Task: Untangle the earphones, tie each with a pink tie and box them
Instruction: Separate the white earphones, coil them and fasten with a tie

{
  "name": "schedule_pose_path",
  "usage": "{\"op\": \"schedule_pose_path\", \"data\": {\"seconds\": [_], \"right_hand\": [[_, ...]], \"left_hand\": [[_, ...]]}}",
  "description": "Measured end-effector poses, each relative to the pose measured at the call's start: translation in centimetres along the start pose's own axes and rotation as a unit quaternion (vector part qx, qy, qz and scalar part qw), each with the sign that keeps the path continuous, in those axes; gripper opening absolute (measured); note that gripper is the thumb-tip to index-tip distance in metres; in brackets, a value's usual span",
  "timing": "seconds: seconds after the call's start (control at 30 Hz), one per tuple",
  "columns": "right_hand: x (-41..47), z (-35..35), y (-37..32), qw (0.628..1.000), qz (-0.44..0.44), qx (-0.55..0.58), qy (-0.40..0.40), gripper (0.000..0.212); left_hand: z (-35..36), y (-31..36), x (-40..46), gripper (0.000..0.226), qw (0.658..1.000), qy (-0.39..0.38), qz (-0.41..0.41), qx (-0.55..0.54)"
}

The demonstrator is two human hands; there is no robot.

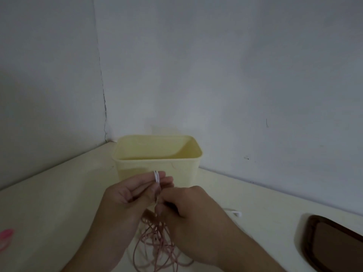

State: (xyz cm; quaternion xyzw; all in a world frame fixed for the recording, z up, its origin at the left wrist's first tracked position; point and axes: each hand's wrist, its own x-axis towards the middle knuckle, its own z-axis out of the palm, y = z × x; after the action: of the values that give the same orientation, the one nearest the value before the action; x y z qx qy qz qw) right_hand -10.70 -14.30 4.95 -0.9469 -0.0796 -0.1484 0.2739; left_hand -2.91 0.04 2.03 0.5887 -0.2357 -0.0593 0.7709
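A pale table (pixel 59 203) is sitting in a grey-walled corner, with a yellow box (pixel 157 154) at the back showing nothing inside from this angle. The left hand (pixel 125 201) is pinching white cord loops (pixel 156 176) in front of the box, while the right hand (pixel 188 214) is gripping pink cords (pixel 157 246) that are hanging tangled below. The pink ties (pixel 5 237) are lying unused at the left edge (blurred). Judging by this, untangling is under way; tying and boxing are not yet started.
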Motion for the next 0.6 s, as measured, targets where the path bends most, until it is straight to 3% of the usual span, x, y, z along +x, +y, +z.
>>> {"op": "schedule_pose_path", "data": {"seconds": [0.1,0.23,0.33,0.5,0.6], "right_hand": [[0.1,-1.0,0.3,0.999,0.0,0.016,0.039,0.013],[0.4,-2.1,1.3,0.99,0.024,0.078,0.118,0.021],[0.5,-2.2,1.7,0.982,0.045,0.12,0.142,0.024],[0.7,-0.5,2.4,0.983,0.057,0.118,0.129,0.024],[0.5,0.1,2.0,0.993,0.063,0.075,0.06,0.024]], "left_hand": [[0.6,0.4,-0.2,0.024,1.0,-0.011,-0.015,0.017],[0.1,0.8,-0.5,0.021,0.992,-0.103,-0.055,0.039],[-0.4,0.8,-0.7,0.018,0.986,-0.135,-0.094,-0.041],[-0.5,0.6,-0.7,0.027,0.98,-0.116,-0.068,-0.146],[-0.3,0.8,-0.5,0.03,0.981,-0.068,-0.051,-0.174]]}}
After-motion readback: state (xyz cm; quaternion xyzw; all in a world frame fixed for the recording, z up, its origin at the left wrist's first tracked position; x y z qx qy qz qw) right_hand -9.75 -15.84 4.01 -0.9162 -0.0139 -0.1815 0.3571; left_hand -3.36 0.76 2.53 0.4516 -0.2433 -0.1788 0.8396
